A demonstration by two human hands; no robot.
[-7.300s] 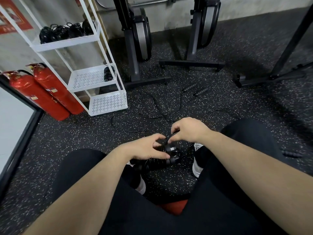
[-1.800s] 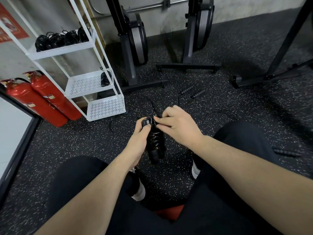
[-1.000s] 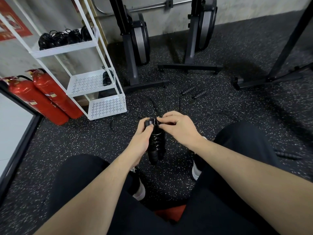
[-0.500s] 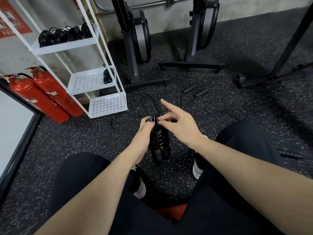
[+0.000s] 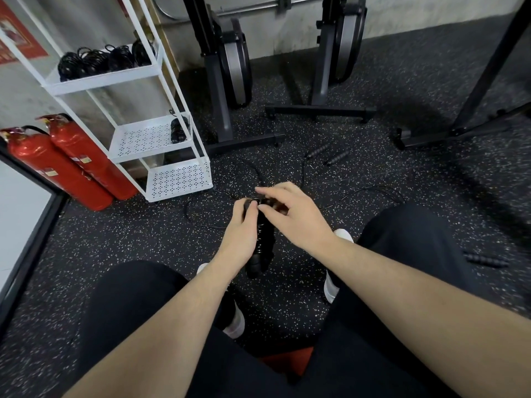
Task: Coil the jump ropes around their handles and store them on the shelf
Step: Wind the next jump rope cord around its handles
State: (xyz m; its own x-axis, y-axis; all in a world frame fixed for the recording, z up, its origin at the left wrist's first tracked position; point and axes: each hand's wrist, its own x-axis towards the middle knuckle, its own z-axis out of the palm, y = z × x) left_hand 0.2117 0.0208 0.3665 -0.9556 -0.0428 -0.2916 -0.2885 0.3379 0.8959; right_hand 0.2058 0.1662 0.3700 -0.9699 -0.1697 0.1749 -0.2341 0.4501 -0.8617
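Jump rope (image 5: 263,239), glossy black coils, gripped by left hand (image 5: 240,234).

Both forearms bare, entering from the bottom edge and converging toward frame centre. Left hand (image 5: 240,235): palm turned inward, fingers curled round the upper part of the coiled rope bundle (image 5: 263,245), thumb up near its top end; bundle held roughly upright, lower end hanging free below the hand. Right hand (image 5: 296,216): back of hand toward camera, wrist bent slightly down, index finger and thumb pinching at the top of the bundle, touching the left thumb; other fingers loosely bent and spread. Right forearm crosses above the right thigh; left forearm runs between the knees. Knees bent and apart, legs in black.
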